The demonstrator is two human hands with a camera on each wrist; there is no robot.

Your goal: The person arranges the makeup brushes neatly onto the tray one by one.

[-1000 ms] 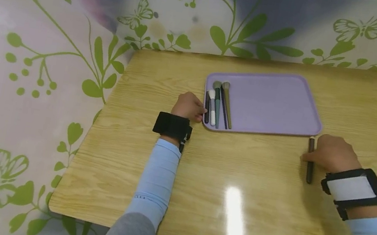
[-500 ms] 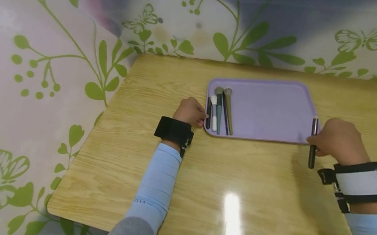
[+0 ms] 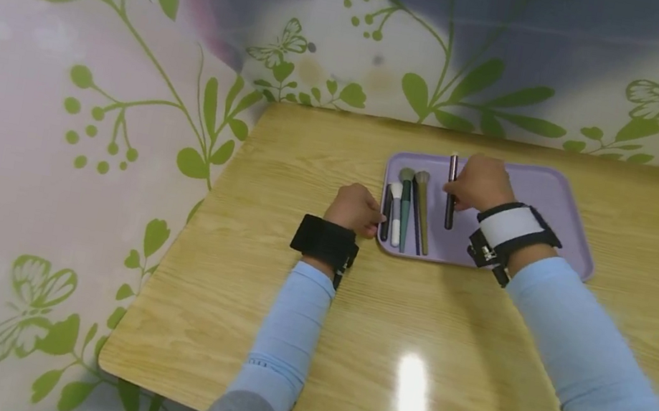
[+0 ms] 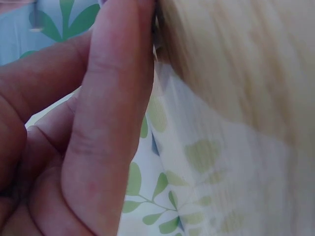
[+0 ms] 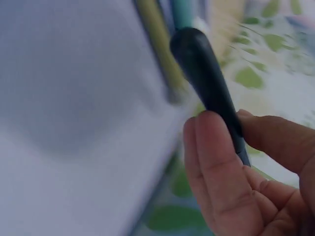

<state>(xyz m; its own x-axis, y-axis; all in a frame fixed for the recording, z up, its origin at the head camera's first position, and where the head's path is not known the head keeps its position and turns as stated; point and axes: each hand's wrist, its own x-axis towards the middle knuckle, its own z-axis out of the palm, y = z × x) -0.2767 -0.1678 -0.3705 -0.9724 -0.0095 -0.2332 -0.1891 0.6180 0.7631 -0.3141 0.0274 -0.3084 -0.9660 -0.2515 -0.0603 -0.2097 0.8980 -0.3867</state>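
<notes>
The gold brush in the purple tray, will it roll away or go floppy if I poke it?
The gold brush might roll a little, since its handle looks slim and rounded, but the raised rim of the purple tray would probably stop it. The handle looks straight, so it is likely stiff; only the fluffy-looking head seems apt to bend.

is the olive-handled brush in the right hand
No, the right hand pinches a black-handled tool, while the olive-handled brush lies on the purple tray.
</notes>
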